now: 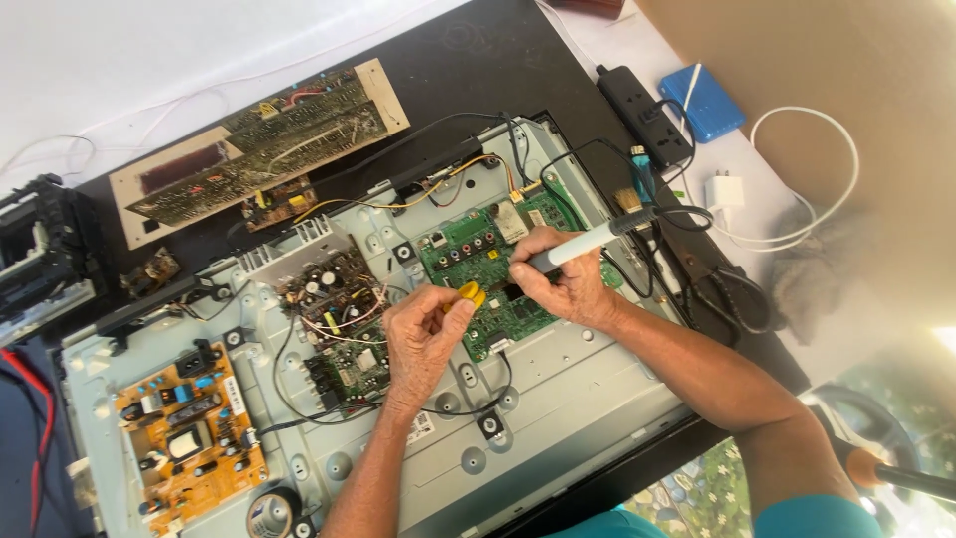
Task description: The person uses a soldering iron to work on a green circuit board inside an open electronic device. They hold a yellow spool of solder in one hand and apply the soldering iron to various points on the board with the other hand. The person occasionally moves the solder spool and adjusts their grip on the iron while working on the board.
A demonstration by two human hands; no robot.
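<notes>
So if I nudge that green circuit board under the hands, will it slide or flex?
Probably neither. The green circuit board lies flat against the metal back panel, apparently fastened, so it should stay put. Several cables plug into its edge and would likely tug back. It looks thin and densely populated, so treat it as fragile; the right hand already works a soldering iron on it.

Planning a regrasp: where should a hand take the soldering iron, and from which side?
By the pale handle, from the near side, as the right hand does. The soldering iron lies slanted, its tip down on the green circuit board and its cord end up right, so the mid-handle is free.
</notes>
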